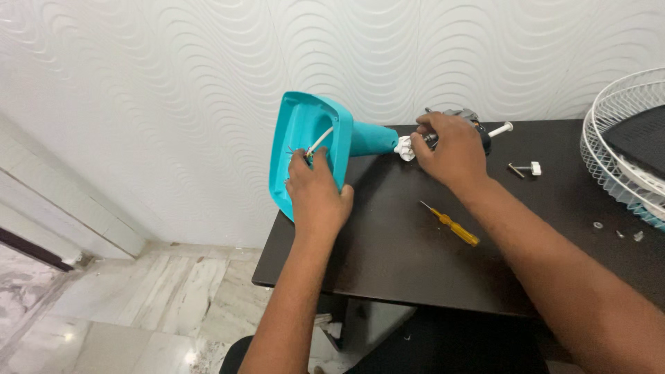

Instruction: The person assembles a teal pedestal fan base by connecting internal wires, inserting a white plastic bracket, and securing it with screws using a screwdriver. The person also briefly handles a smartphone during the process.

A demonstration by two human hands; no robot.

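Dark surface (415, 263) against patterned white wall; teal fan base (305, 149) lying sideways at its left edge, stem running rightward; left hand (315, 197) fingers pinching wires inside base, right hand (450, 152) gripping stem's far end

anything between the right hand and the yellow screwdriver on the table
Nothing visible. The yellow screwdriver lies on bare dark table, just below the right hand, which is at the teal fan stand neck.

There is only one view, from the head of the person. It looks down and forward, close over the dark table (415, 256), with the white wall (173, 83) at 12 o'clock and the marble floor (104, 305) at 8 o'clock.
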